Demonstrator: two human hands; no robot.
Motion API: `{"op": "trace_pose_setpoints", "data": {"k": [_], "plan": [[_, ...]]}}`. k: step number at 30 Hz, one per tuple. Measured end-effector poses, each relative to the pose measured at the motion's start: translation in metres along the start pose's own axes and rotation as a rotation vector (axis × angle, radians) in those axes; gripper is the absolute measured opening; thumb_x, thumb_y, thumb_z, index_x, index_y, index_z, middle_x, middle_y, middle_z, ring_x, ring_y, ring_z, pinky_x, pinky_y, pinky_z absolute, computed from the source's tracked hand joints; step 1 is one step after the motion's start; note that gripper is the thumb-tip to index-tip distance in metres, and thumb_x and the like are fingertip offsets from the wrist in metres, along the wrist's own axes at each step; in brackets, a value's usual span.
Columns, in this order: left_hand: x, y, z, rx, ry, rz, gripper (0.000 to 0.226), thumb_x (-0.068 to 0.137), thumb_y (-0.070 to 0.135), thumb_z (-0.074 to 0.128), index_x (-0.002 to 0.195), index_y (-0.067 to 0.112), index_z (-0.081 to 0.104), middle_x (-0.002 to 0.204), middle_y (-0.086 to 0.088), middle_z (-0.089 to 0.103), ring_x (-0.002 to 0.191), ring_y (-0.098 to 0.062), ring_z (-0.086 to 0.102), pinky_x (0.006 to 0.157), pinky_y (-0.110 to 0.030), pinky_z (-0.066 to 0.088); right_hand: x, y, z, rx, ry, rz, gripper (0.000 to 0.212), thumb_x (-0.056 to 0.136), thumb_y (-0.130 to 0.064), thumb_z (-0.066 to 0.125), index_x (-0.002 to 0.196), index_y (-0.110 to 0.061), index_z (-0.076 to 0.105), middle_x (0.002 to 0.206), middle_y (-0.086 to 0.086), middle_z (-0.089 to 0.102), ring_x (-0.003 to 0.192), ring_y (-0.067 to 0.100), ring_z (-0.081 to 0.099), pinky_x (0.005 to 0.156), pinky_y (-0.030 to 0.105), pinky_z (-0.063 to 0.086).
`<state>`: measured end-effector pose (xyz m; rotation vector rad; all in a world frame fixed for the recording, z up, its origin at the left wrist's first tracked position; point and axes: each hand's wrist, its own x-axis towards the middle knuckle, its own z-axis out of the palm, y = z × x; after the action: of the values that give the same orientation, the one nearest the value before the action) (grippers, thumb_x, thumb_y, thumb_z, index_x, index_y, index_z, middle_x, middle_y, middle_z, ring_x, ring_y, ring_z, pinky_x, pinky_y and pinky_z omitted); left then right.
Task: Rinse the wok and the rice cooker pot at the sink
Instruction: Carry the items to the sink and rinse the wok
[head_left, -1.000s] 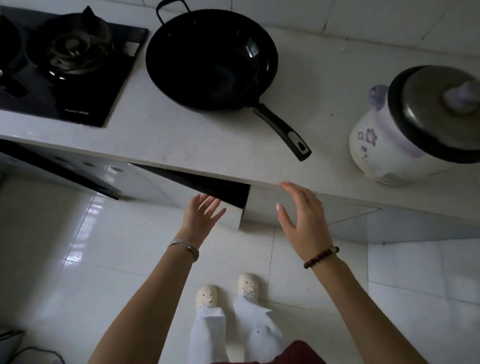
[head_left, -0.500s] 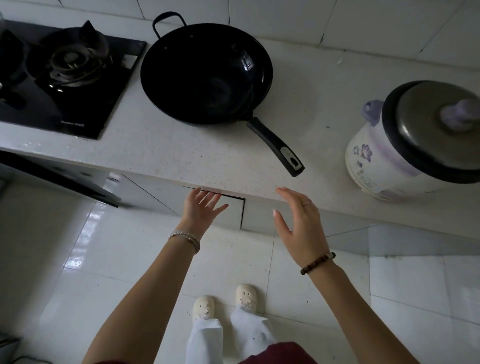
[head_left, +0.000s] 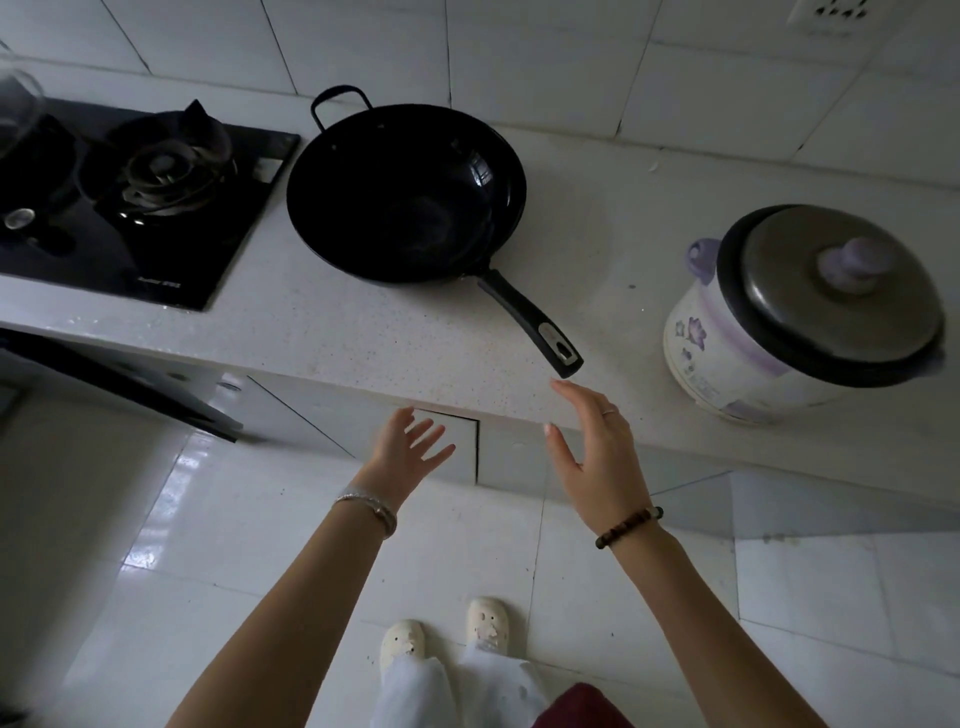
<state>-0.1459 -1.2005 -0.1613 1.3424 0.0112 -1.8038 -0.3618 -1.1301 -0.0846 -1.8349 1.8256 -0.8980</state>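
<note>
A black wok (head_left: 405, 192) sits on the white counter, its long handle (head_left: 535, 325) pointing toward me and to the right. At the right stands a white rice cooker (head_left: 727, 343) with purple flowers, covered by a dark lid (head_left: 831, 291); the pot inside is hidden. My right hand (head_left: 597, 452) is open, fingers straight, its tips just short of the handle's end. My left hand (head_left: 410, 452) is open with spread fingers, in front of the cabinet door below the counter edge. Neither hand holds anything.
A black gas hob (head_left: 130, 208) with a burner lies at the left of the counter (head_left: 363, 338). White tiled wall runs behind. Cabinet fronts (head_left: 457, 452) are below the counter edge. My feet in pale shoes (head_left: 447, 634) stand on the glossy tiled floor.
The cabinet door below the counter went from ajar to closed. The view tilted up, and my right hand rose closer to the wok handle.
</note>
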Motion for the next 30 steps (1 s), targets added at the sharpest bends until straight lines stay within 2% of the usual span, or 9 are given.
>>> {"op": "trace_pose_setpoints", "data": {"k": [2,6,13,15,18,20,25,28,30], "plan": [[-0.009,0.001,0.007,0.046,-0.009,0.015,0.034,0.101,0.014,0.044,0.133,0.001,0.042,0.135,-0.02,0.048,0.12,-0.036,0.051,0.1,-0.055,0.044,0.005,-0.003,-0.007,0.032,0.017,0.011,0.043,0.093,-0.032,0.048,0.133,-0.015,0.049,0.131,-0.002,0.054,0.12,0.004,0.043,0.102,0.022,0.035],[-0.018,0.008,0.026,0.106,-0.074,0.023,0.022,0.101,0.015,0.044,0.117,0.002,0.051,0.136,-0.019,0.053,0.116,-0.034,0.055,0.1,-0.05,0.045,0.019,-0.005,-0.015,0.124,0.031,0.081,0.04,0.093,-0.017,0.056,0.133,-0.014,0.049,0.129,0.001,0.054,0.119,0.007,0.045,0.094,0.004,0.029],[-0.008,0.024,0.086,0.241,-0.214,0.001,0.033,0.101,0.025,0.045,0.127,0.005,0.048,0.129,-0.013,0.057,0.122,-0.032,0.054,0.108,-0.045,0.039,0.061,-0.003,-0.014,0.195,0.014,0.247,0.041,0.093,-0.017,0.056,0.133,-0.011,0.047,0.132,0.006,0.051,0.113,0.006,0.046,0.076,-0.005,0.032],[0.0,0.027,0.106,0.267,-0.236,-0.008,0.034,0.101,0.027,0.045,0.126,0.005,0.048,0.127,-0.013,0.058,0.121,-0.031,0.054,0.107,-0.043,0.04,0.075,0.0,-0.01,0.207,0.002,0.323,0.041,0.094,-0.02,0.055,0.133,-0.013,0.047,0.134,0.005,0.049,0.114,0.008,0.047,0.075,-0.003,0.033],[0.012,0.032,0.133,0.282,-0.263,-0.029,0.027,0.1,0.028,0.046,0.115,0.009,0.056,0.12,-0.011,0.062,0.113,-0.027,0.058,0.098,-0.04,0.043,0.093,0.004,-0.004,0.273,-0.033,0.417,0.04,0.094,-0.022,0.054,0.133,-0.015,0.048,0.134,0.005,0.051,0.117,0.016,0.051,0.087,0.016,0.041],[0.018,0.035,0.147,0.293,-0.292,-0.033,0.024,0.098,0.027,0.048,0.108,0.01,0.062,0.113,-0.011,0.065,0.104,-0.025,0.062,0.093,-0.038,0.046,0.103,0.004,-0.001,0.31,-0.049,0.459,0.039,0.095,-0.025,0.055,0.132,-0.015,0.049,0.13,0.004,0.055,0.115,0.018,0.055,0.087,0.021,0.043],[0.031,0.042,0.162,0.182,-0.322,-0.114,0.024,0.099,0.019,0.049,0.115,0.001,0.053,0.116,-0.018,0.066,0.11,-0.033,0.062,0.094,-0.042,0.05,0.12,0.0,0.008,0.261,-0.14,0.513,0.035,0.094,-0.026,0.056,0.127,-0.016,0.051,0.114,-0.001,0.058,0.093,0.011,0.056,0.064,0.009,0.041],[0.038,0.043,0.164,0.153,-0.333,-0.168,0.013,0.098,0.013,0.051,0.103,0.002,0.054,0.107,-0.018,0.068,0.104,-0.033,0.063,0.094,-0.05,0.05,0.126,-0.001,0.016,0.272,-0.21,0.561,0.029,0.09,-0.028,0.062,0.115,-0.016,0.056,0.097,-0.007,0.059,0.086,0.01,0.058,0.062,0.011,0.043],[0.043,0.043,0.163,0.163,-0.321,-0.193,0.014,0.097,0.015,0.053,0.099,0.002,0.057,0.096,-0.014,0.071,0.094,-0.03,0.067,0.081,-0.05,0.056,0.13,-0.001,0.021,0.293,-0.274,0.613,0.028,0.088,-0.03,0.064,0.111,-0.016,0.057,0.095,-0.005,0.062,0.084,0.011,0.06,0.064,0.015,0.047]]}}
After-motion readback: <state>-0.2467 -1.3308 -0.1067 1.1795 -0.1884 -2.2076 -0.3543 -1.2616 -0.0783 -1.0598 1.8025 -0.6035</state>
